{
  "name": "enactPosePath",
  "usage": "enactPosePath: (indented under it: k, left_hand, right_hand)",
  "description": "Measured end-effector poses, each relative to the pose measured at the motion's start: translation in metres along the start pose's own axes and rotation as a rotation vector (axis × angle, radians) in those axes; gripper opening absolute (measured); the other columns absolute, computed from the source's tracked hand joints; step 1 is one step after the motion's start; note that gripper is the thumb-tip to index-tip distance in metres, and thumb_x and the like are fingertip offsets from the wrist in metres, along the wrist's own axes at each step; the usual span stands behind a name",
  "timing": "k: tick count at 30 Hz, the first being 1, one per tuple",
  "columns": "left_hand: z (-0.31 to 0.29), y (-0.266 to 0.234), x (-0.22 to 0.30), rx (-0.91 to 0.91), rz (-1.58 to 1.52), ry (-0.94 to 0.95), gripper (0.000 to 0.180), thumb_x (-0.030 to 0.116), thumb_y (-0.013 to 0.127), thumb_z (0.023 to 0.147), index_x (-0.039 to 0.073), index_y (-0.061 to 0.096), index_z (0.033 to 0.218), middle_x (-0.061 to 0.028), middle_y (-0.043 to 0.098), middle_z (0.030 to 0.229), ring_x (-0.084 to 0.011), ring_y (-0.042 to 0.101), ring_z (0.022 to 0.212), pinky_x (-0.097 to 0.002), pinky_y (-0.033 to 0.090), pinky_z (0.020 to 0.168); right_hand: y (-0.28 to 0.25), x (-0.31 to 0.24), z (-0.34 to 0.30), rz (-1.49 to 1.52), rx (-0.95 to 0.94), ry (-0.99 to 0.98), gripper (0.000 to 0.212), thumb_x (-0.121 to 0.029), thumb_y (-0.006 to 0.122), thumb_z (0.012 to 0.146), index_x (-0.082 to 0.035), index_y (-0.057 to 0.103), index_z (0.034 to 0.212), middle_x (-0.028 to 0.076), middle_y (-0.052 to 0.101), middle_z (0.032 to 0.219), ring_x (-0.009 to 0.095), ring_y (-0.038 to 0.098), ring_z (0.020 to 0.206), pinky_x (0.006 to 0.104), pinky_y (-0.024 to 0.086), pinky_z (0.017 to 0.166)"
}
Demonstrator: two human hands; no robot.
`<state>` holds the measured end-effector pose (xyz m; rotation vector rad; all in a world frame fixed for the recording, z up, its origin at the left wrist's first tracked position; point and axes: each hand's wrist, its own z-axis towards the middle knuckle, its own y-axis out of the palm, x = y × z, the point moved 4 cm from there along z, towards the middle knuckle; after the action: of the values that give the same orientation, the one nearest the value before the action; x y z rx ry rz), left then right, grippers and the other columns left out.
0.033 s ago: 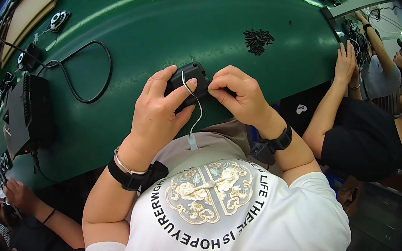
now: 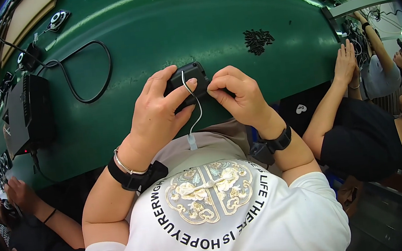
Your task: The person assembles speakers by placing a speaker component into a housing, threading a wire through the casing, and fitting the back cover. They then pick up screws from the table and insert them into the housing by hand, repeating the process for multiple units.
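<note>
My left hand (image 2: 154, 106) grips a small black plastic housing (image 2: 194, 71) with rounded corners, holding it above the near part of the green table. A thin white cable (image 2: 200, 108) runs over the housing and under my left fingers, then hangs toward me and ends in a clear connector (image 2: 192, 142). My right hand (image 2: 238, 94) is closed in a pinch right at the housing's right edge. Whatever those fingertips hold, if anything, is hidden.
A pile of small black screws or pins (image 2: 258, 40) lies on the green table (image 2: 161, 36) at right. To the left stand a black box (image 2: 28, 113) with a red light and a looped black cable (image 2: 110, 61). Co-workers' arms (image 2: 326, 111) are close on both sides.
My hands and the housing keep their place. At the lower left, a co-worker's hand has shifted slightly.
</note>
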<state>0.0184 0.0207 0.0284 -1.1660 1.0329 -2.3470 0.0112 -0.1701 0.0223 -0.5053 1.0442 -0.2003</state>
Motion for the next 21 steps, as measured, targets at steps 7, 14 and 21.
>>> enactPosePath:
  k: [7,14,21]
  left_hand:
    - [0.000,0.000,0.001,-0.011,-0.001,0.002,0.054,0.005,0.082,0.061,0.015,0.069,0.113,-0.0214,0.057,0.123,-0.0386,0.060,0.109,-0.0426,0.054,0.087]
    - [0.001,0.001,0.001,-0.024,0.012,-0.008,0.054,0.005,0.082,0.061,0.015,0.070,0.112,-0.0206,0.057,0.124,-0.0384,0.060,0.110,-0.0427,0.054,0.087]
    - [0.001,0.000,0.002,-0.020,0.024,-0.017,0.053,0.004,0.082,0.061,0.015,0.070,0.112,-0.0205,0.057,0.124,-0.0382,0.060,0.110,-0.0432,0.054,0.087]
  right_hand:
    - [-0.012,0.000,-0.001,-0.070,0.049,0.055,0.015,0.000,0.074,0.081,-0.002,0.066,0.093,0.007,0.062,0.092,0.016,0.059,0.073,0.0270,0.049,0.065]
    - [-0.082,0.047,-0.007,-0.327,0.313,0.229,0.016,-0.006,0.077,0.079,-0.003,0.068,0.093,0.005,0.063,0.089,0.014,0.058,0.069,0.0258,0.049,0.062]
    - [-0.072,0.054,0.007,-0.602,0.243,0.182,0.011,-0.009,0.074,0.081,-0.004,0.069,0.089,0.006,0.064,0.085,0.020,0.061,0.066,0.0296,0.051,0.060]
